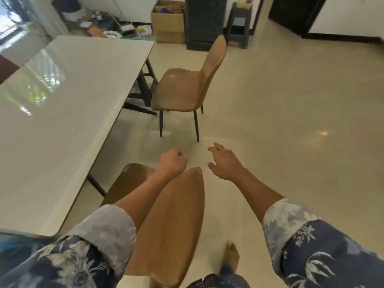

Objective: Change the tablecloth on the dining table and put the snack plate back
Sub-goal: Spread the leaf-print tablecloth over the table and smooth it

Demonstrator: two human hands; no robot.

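Note:
The dining table point(62, 104) fills the left side, its glossy white top bare, with no cloth and no plate on it. My left hand point(171, 161) hovers just above the top of the near tan chair's backrest point(176, 215), fingers loosely curled, holding nothing. My right hand point(225, 163) hangs to the right of that backrest with fingers relaxed and spread, a ring on one finger, holding nothing. Neither a tablecloth nor a snack plate shows in this view.
A second tan chair point(187, 86) stands pulled out from the table's right edge. A cardboard box point(168, 21), a dark cabinet point(204, 21), a grey stool point(239, 23) and clutter line the far wall. Pale tiled floor point(291, 121) spreads to the right. My bare foot point(231, 256) is below.

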